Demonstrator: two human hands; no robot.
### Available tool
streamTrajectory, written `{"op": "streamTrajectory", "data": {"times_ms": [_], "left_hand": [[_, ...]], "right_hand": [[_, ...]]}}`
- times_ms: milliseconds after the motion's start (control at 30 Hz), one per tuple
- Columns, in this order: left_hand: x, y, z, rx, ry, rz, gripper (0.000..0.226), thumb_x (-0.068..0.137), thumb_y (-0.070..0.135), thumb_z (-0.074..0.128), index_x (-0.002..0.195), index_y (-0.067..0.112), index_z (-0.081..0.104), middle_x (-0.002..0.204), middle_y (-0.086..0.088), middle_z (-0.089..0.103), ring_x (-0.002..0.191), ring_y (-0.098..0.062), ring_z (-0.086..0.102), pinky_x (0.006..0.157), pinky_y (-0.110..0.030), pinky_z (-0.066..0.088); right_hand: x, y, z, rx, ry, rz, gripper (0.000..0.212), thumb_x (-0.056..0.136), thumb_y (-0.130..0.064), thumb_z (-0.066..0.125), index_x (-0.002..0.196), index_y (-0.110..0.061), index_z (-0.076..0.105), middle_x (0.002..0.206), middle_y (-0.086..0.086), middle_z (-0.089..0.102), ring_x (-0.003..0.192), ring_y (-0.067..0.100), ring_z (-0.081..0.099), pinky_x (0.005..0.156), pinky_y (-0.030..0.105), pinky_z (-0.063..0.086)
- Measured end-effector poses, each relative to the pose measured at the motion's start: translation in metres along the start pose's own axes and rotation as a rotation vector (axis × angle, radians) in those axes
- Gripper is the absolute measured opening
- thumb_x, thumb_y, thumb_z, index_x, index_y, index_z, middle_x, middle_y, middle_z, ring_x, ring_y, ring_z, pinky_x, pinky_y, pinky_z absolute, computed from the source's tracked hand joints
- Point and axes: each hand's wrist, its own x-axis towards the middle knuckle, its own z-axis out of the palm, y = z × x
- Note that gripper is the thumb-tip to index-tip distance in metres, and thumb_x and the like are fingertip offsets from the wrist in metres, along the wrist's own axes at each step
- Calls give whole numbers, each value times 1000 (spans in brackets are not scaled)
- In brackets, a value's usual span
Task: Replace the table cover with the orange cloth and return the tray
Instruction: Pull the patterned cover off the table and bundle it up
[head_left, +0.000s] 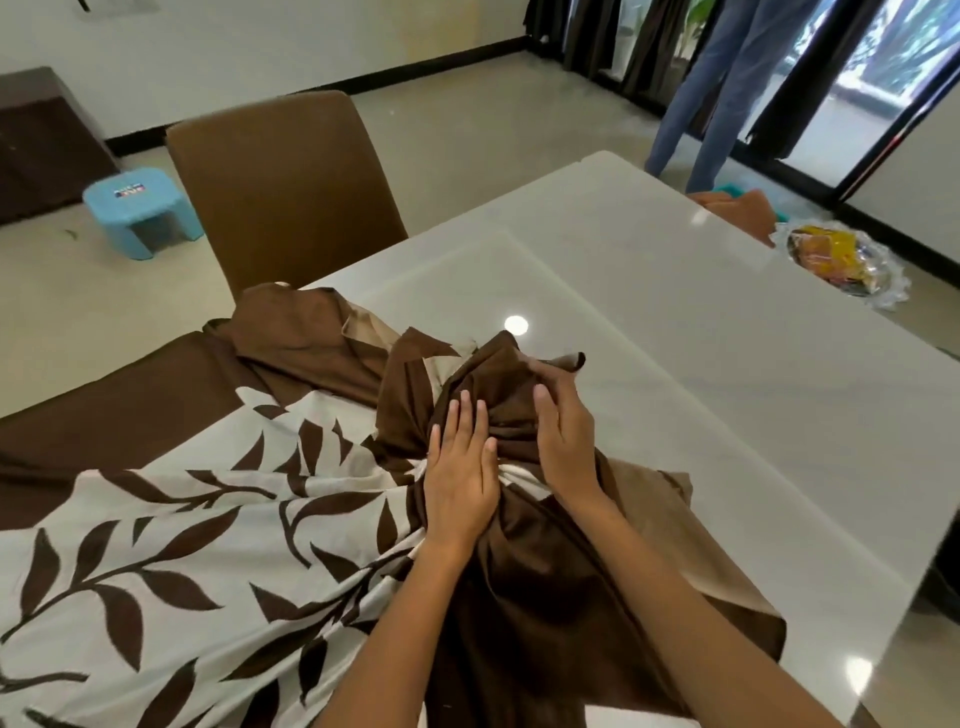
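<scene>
Left hand (460, 480) lies flat, right hand (563, 431) grips the bunched table cover (208, 519); bare table (701, 364) fills frame right, tray (844, 265) at its edge.

The big white table (675, 322) is the thing to go by. Its far half and its right side are bare and shiny, so a hand could slide there freely. On the near left part lies the bunched-up brown leaf cloth (218, 545), piled in a lump near the table's middle, and both hands rest on that lump. At the far right edge of the table sits a shiny tray (844, 262) with yellow things, blocking that corner. Just behind it is an orange cloth (748, 208). A brown chair (283, 187) stands close against the table's far left side. A person's legs (711, 104) stand beyond the far end.
</scene>
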Motion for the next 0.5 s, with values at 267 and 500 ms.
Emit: {"op": "streamTrajectory", "data": {"times_ms": [267,500], "left_hand": [[-4,0,-4,-118,45,-48,54,99,34,15,146,15,32,154,1,26,143,-3,12,117,-21,0],[-19,-5,-47,18,98,-34,57,101,42,12,149,13,24,158,-4,16,146,-12,6,119,-33,3]], "right_hand": [[-16,44,12,-883,-314,-214,55,96,-56,13,146,-37,26,158,-2,13,146,24,1,111,62,6],[-16,38,19,-950,-308,-192,61,96,-58,7,135,-34,48,146,2,43,142,29,22,111,59,1]]}}
